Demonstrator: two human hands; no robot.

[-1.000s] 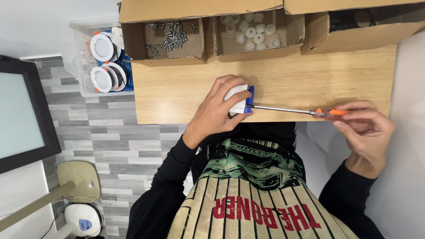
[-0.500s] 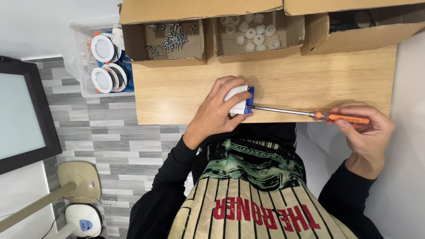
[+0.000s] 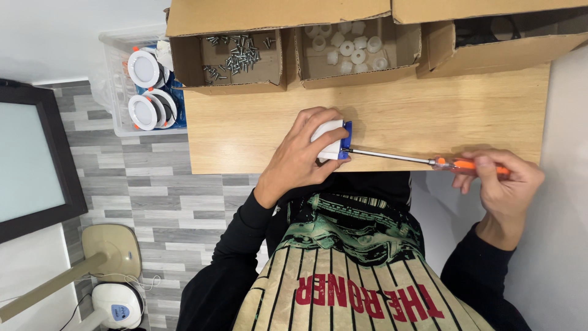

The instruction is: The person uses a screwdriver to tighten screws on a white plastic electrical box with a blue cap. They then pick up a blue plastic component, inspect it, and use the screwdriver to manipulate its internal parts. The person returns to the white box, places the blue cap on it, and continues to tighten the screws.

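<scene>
My left hand [image 3: 303, 156] grips a small white block with a blue end plate [image 3: 334, 140] and holds it down near the front edge of the wooden table [image 3: 429, 119]. My right hand [image 3: 502, 184] holds the orange handle of a long screwdriver [image 3: 429, 160]. Its thin metal shaft runs left, and the tip touches the blue end plate of the block.
At the table's back stand three open cardboard boxes: one with several screws [image 3: 236, 55], one with several white plastic parts [image 3: 349, 46], one with dark contents [image 3: 490, 34]. A clear bin of round white lamps [image 3: 144, 86] sits to the left. A dark screen [image 3: 27, 156] and a fan base [image 3: 113, 251] stand on the floor.
My right hand has shifted slightly on the screwdriver handle, which looks turned. The left hand and the block stay in place.
</scene>
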